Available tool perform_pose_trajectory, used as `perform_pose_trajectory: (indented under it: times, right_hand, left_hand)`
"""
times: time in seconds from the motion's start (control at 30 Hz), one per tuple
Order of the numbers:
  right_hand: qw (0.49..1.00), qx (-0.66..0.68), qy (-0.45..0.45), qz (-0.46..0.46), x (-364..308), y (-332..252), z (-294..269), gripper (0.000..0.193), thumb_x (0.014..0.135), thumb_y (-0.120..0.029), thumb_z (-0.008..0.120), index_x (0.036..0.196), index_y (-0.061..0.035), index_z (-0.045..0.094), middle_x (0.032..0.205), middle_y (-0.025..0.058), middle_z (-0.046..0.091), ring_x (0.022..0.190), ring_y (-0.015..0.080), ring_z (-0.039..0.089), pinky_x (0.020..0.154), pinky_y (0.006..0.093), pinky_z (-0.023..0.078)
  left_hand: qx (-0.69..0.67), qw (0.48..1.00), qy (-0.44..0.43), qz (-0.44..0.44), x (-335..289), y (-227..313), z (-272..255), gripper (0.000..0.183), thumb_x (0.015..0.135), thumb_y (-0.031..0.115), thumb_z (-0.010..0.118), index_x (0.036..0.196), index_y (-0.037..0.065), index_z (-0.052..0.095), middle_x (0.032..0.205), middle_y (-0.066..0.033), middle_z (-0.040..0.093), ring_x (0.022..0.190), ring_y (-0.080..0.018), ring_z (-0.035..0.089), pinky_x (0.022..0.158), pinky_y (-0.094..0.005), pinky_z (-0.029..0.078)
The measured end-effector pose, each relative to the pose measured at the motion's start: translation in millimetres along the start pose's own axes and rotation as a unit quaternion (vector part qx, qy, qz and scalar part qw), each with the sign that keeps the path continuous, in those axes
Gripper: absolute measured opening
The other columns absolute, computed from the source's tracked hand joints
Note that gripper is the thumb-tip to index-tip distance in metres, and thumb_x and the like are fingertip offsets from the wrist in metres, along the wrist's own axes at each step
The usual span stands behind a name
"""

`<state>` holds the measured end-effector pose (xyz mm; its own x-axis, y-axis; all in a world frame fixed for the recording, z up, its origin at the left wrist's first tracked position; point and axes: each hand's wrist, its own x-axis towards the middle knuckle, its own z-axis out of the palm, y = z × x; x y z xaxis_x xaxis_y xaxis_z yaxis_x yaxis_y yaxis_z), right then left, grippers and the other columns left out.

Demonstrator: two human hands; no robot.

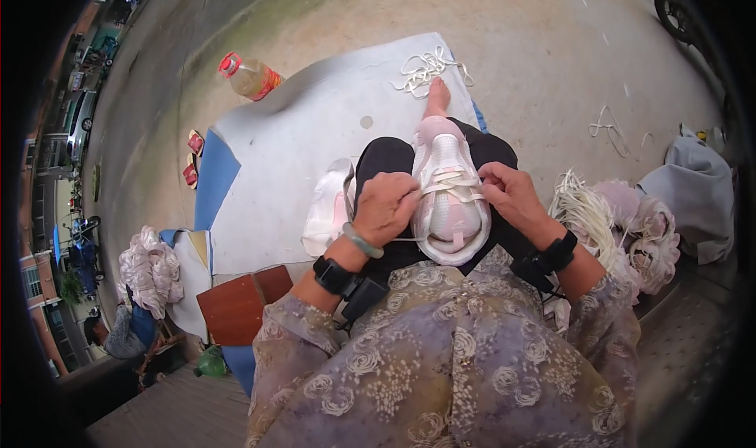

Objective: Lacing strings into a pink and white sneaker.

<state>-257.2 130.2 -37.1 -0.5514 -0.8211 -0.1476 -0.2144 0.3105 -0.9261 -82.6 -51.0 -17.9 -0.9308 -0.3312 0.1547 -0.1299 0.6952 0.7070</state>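
A white and pink sneaker (446,155) rests on my lap, between my knees, its toe pointing away from the camera's lower edge or toward it; I cannot tell which. Cream shoelace (450,182) crosses its upper in several rows. At the sneaker's left side my left hand (384,208) is closed, thumb and fingers pinching the lace. My right hand (513,199) pinches the lace at the right side, its fingertips partly hidden. Beside my left knee lies another white and pink shoe (327,204) on the pale mat.
The pale mat (303,125) carries a heap of loose laces (429,72) near my bare foot. A red-capped bottle (250,78) lies at its far edge. Bundled shoes (642,231) and a lace hank (581,212) are at right; another bundle (151,271) is at left, near a brown board (240,306).
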Motion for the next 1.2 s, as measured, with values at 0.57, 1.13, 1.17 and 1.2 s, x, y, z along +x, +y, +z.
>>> perform_pose_trajectory:
  times: [0.57,1.13,1.17,1.2]
  right_hand:
    - [0.983,0.165,-0.058,0.048,25.4,-2.4,7.1,0.016,0.083,-0.017,0.056,0.081,-0.0013,0.059,0.068,-0.0017,0.051,0.062,0.0051,0.045,0.059,0.0199,0.038]
    - [0.989,-0.074,-0.024,0.124,37.3,-4.5,19.7,0.022,0.063,-0.017,0.064,0.059,0.0004,0.052,0.063,0.0099,0.055,0.058,0.0192,0.053,0.055,0.0331,0.042]
    - [0.989,-0.065,-0.016,0.132,37.7,-8.3,19.9,0.02,0.063,-0.018,0.064,0.062,-0.0005,0.054,0.065,0.0103,0.056,0.058,0.0195,0.054,0.055,0.0332,0.043]
    - [0.989,-0.056,-0.009,0.14,38.1,-10.1,19.7,0.018,0.064,-0.018,0.063,0.064,-0.0013,0.055,0.066,0.0107,0.057,0.059,0.0198,0.055,0.056,0.0333,0.043]
  left_hand:
    - [-0.063,0.992,-0.072,-0.085,14.3,7.0,12.1,0.016,0.076,0.017,0.06,0.074,0.003,0.054,0.071,-0.0147,0.054,0.066,-0.0349,0.053,0.059,-0.0407,0.042]
    - [-0.032,0.992,-0.101,-0.067,9.5,44.0,3.7,0.013,0.078,0.013,0.056,0.075,0.002,0.051,0.066,-0.0179,0.054,0.061,-0.0367,0.054,0.054,-0.0402,0.041]
    - [-0.021,0.993,-0.1,-0.052,9.3,45.9,2.7,0.012,0.078,0.012,0.056,0.075,0.002,0.051,0.065,-0.0174,0.054,0.061,-0.0363,0.054,0.054,-0.0397,0.041]
    - [-0.02,0.993,-0.101,-0.051,9.1,48.3,-0.2,0.012,0.078,0.012,0.056,0.075,0.002,0.051,0.065,-0.0174,0.054,0.061,-0.0363,0.054,0.054,-0.0397,0.041]
